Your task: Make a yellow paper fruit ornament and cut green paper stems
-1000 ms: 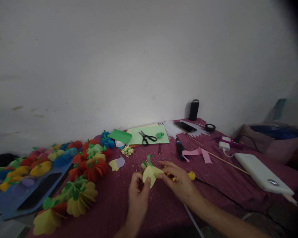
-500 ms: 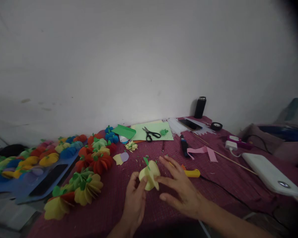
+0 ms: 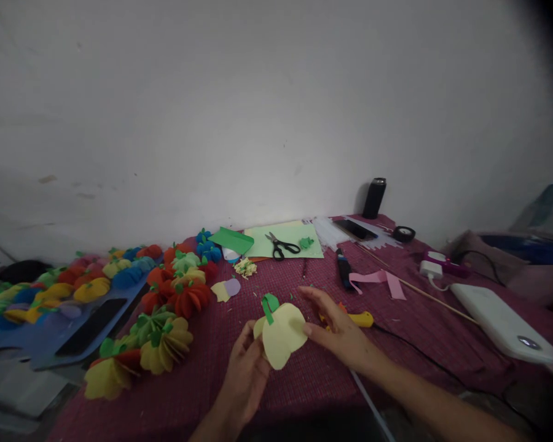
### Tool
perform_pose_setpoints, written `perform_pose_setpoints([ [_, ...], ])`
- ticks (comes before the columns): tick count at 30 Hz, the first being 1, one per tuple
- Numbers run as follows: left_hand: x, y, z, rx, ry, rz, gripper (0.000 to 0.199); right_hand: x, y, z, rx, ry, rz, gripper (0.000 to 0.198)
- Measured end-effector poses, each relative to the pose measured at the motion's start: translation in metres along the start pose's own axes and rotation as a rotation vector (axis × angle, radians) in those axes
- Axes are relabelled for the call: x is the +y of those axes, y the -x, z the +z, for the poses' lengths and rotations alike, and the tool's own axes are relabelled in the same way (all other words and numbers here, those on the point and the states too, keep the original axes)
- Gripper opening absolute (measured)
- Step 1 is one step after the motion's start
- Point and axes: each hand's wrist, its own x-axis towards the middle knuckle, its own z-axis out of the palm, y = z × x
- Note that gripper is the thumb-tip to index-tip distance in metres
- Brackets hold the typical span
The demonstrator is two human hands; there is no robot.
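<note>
My left hand point(image 3: 246, 368) is closed on a pale yellow paper pumpkin point(image 3: 283, 334), gripping its left edge between thumb and fingers. A green paper leaf or stem point(image 3: 270, 307) curls up from the pumpkin's top. My right hand point(image 3: 338, 328) has its fingers apart, and one fingertip touches the pumpkin's right edge. Partly hidden behind that hand lies a yellow-handled tool point(image 3: 362, 319) with a black cord. Beyond the pumpkin are loose yellow and lilac paper pieces point(image 3: 225, 290).
Many coloured paper pumpkins point(image 3: 188, 298) crowd the left side. Black scissors point(image 3: 281, 247) rest on green sheets point(image 3: 258, 245) near the wall. To the right are a utility knife point(image 3: 344, 270), pink strip point(image 3: 394, 285), wooden stick point(image 3: 424, 291), white power bank point(image 3: 502, 322) and black bottle point(image 3: 374, 198).
The pumpkin has turned so a broad flat face shows, and its green piece now appears larger and curled. My right hand has shifted slightly right.
</note>
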Motion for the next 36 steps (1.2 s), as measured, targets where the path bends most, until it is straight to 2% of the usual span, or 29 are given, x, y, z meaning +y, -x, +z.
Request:
perform_pose_setpoints([
  [3,0.0,0.003,-0.002,-0.034,-0.006,-0.052,0.018,0.002,-0.006,0.004,-0.163,-0.372,0.204,0.066],
  [7,0.0,0.006,-0.002,-0.04,-0.033,-0.107,0.018,0.0,-0.008,0.008,-0.222,-0.573,0.358,0.053],
  [12,0.002,0.008,-0.005,-0.049,-0.08,-0.14,0.018,0.006,-0.008,0.011,-0.253,-0.557,0.438,0.029],
  [16,-0.001,0.011,-0.017,0.031,-0.206,-0.168,0.025,0.016,-0.005,0.017,-0.268,-0.436,0.487,0.025],
  [18,-0.003,0.013,-0.026,0.085,-0.321,-0.136,0.031,0.02,-0.003,0.022,-0.268,-0.386,0.494,0.025],
  [21,-0.005,0.016,-0.041,0.079,-0.53,0.001,0.044,0.028,-0.001,0.03,-0.278,-0.328,0.511,0.027],
  [24,-0.006,0.019,-0.053,0.035,-0.783,0.125,0.048,0.036,0.002,0.036,-0.262,-0.261,0.527,0.033],
  [27,-0.007,0.023,-0.061,0.022,-1.113,0.26,0.048,0.043,0.005,0.039,-0.263,-0.135,0.49,0.035],
  [29,-0.005,0.025,-0.063,-0.015,-1.38,0.406,0.051,0.042,0.006,0.04,-0.269,0.006,0.425,0.034],
  [31,-0.002,0.026,-0.062,-0.099,-1.613,0.612,0.05,0.037,0.007,0.039,-0.266,0.174,0.347,0.036],
  [33,0.001,0.027,-0.061,-0.218,-1.771,0.8,0.042,0.028,0.007,0.037,-0.273,0.342,0.277,0.039],
  [36,0.003,0.028,-0.06,-0.345,-1.88,0.916,0.026,0.014,0.006,0.025,-0.288,0.572,0.166,0.034],
])
